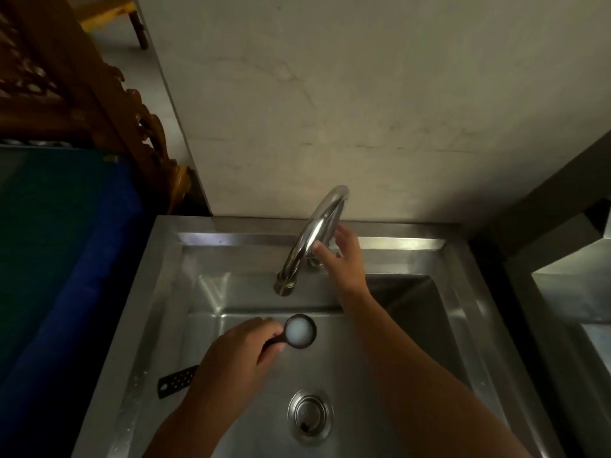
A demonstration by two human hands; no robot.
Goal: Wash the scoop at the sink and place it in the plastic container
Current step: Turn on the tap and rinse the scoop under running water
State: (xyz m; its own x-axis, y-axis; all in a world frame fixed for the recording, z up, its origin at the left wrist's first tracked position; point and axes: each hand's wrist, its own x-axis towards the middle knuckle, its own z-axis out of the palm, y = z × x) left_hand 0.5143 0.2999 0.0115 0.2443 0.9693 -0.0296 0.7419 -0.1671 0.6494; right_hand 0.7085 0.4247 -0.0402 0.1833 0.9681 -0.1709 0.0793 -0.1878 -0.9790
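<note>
scoop (300, 331) is held by its handle in the closed left hand (231, 355) over the sink (380, 358), under the tap (310, 239) | bowl looks milky (no writing readable) | right hand (344, 256), fingers spread, is laid against the tap base

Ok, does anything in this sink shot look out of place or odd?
One thing: a dark perforated utensil lies loose on the sink floor at the left, partly hidden under the left hand. Otherwise normal: that hand holds the scoop, filled with something whitish, below the tap, and the right hand is at the tap's base.
</note>
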